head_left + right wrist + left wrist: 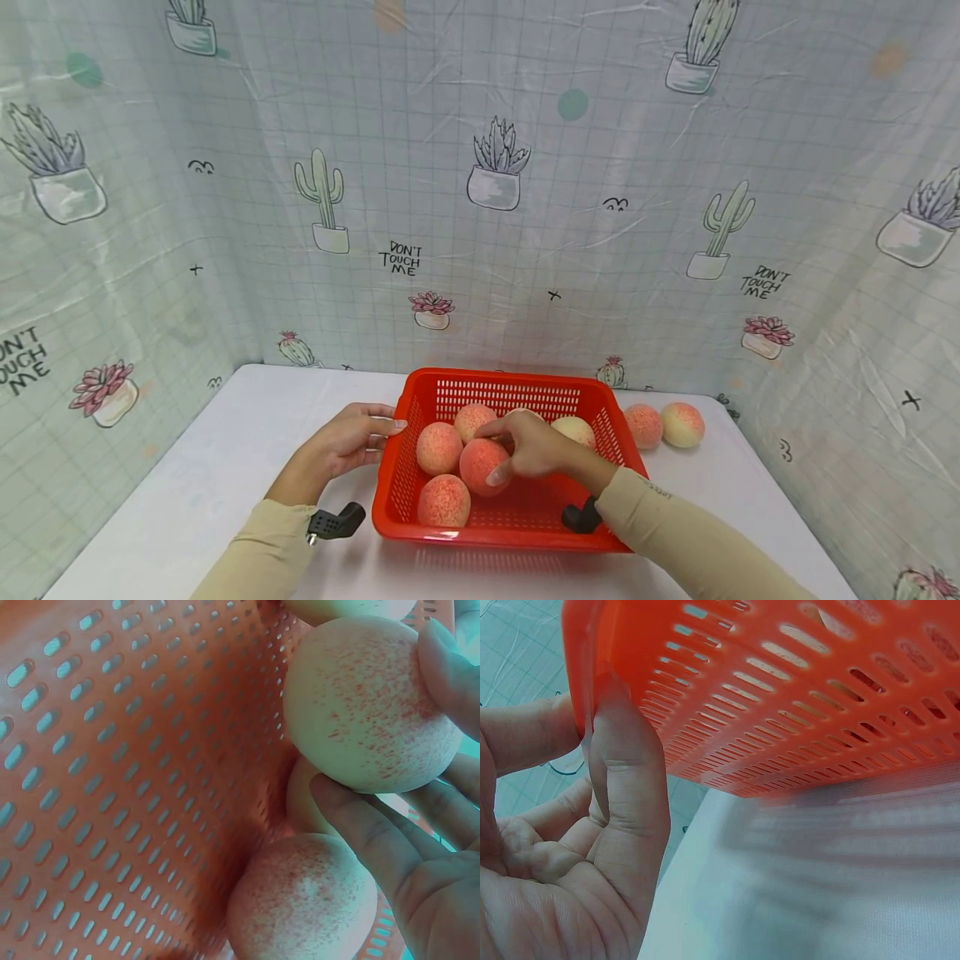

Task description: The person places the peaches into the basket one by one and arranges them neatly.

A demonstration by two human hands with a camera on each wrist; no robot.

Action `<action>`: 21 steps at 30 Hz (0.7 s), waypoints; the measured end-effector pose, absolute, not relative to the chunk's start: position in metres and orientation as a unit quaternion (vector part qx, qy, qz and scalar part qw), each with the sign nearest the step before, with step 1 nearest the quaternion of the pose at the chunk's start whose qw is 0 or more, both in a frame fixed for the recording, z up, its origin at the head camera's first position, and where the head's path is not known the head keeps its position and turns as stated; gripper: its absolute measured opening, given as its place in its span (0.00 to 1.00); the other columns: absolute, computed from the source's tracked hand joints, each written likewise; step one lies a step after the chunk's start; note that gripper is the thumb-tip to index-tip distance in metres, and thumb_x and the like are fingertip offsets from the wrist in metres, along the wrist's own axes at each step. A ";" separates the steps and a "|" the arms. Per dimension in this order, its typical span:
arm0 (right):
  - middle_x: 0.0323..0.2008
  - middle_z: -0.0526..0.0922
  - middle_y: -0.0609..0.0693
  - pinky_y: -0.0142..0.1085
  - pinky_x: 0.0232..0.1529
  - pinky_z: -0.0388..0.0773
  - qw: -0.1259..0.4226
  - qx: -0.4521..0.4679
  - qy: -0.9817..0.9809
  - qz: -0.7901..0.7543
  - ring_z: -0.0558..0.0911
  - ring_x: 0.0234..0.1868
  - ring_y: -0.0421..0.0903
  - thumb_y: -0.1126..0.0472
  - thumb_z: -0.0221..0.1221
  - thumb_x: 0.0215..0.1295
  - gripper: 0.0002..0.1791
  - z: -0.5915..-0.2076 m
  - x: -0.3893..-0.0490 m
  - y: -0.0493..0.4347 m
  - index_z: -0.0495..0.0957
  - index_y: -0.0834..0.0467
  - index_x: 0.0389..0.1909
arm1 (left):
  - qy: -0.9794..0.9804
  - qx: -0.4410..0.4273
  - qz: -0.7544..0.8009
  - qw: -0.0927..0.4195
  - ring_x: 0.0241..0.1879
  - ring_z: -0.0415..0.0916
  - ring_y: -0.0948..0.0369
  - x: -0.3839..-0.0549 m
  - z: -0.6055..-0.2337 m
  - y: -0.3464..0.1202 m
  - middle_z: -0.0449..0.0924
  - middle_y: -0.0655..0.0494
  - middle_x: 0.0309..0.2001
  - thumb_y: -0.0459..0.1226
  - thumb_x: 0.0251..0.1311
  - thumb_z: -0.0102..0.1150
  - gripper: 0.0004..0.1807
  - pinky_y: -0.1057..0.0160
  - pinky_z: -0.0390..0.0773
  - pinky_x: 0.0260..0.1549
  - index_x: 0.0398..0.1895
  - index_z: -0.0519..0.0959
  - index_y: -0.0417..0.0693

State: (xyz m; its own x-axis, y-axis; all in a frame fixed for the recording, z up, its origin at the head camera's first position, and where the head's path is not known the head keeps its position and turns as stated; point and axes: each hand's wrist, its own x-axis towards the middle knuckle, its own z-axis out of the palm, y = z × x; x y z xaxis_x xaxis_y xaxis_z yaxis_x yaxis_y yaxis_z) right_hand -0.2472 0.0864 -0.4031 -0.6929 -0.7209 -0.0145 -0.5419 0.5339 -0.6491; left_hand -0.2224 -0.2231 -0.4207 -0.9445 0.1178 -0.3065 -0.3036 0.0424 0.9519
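Observation:
A red plastic basket (510,537) with slotted walls stands on the table and holds several peaches. My left hand (348,437) grips its left rim, and the left wrist view has the thumb (634,787) against the outer wall. Inside the basket my right hand (536,446) holds a peach (483,468) between thumb and fingers. That speckled peach (367,705) is above other peaches in the right wrist view. Beside it lie a peach (439,448) to the left, a peach (444,502) at the front left, and a yellowish peach (573,431) at the back right.
Two more peaches, a redder peach (643,426) and a yellow-pink peach (682,425), lie on the white table (720,475) right of the basket. A cactus-printed curtain (480,250) encloses the table at the back and sides.

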 end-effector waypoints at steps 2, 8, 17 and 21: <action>0.47 0.90 0.45 0.41 0.51 0.85 0.134 -0.367 0.867 -0.309 0.83 0.43 0.40 0.60 0.78 0.51 0.29 -0.404 -0.247 0.086 0.86 0.53 0.57 | 0.706 -0.065 0.689 0.154 0.37 0.85 0.56 -0.223 -0.421 -0.223 0.87 0.42 0.51 0.37 0.68 0.65 0.26 0.55 0.91 0.42 0.64 0.74 0.33; 0.50 0.90 0.47 0.36 0.52 0.83 0.121 -0.365 0.874 -0.298 0.82 0.44 0.37 0.59 0.79 0.49 0.33 -0.407 -0.248 0.085 0.84 0.56 0.60 | 0.708 -0.070 0.686 0.152 0.38 0.84 0.56 -0.222 -0.420 -0.222 0.86 0.42 0.52 0.38 0.69 0.65 0.26 0.55 0.91 0.42 0.65 0.74 0.33; 0.55 0.87 0.50 0.43 0.62 0.81 0.114 -0.391 0.869 -0.282 0.84 0.54 0.45 0.60 0.79 0.49 0.31 -0.411 -0.248 0.082 0.84 0.57 0.57 | 0.710 -0.069 0.684 0.149 0.37 0.85 0.56 -0.222 -0.420 -0.222 0.87 0.42 0.51 0.37 0.69 0.64 0.26 0.55 0.91 0.42 0.65 0.74 0.33; 0.57 0.86 0.50 0.41 0.66 0.78 0.103 -0.418 0.868 -0.250 0.82 0.59 0.48 0.59 0.80 0.49 0.30 -0.414 -0.249 0.080 0.84 0.57 0.55 | 0.710 -0.069 0.685 0.147 0.37 0.85 0.56 -0.222 -0.421 -0.223 0.87 0.42 0.51 0.37 0.69 0.64 0.26 0.55 0.91 0.42 0.65 0.74 0.33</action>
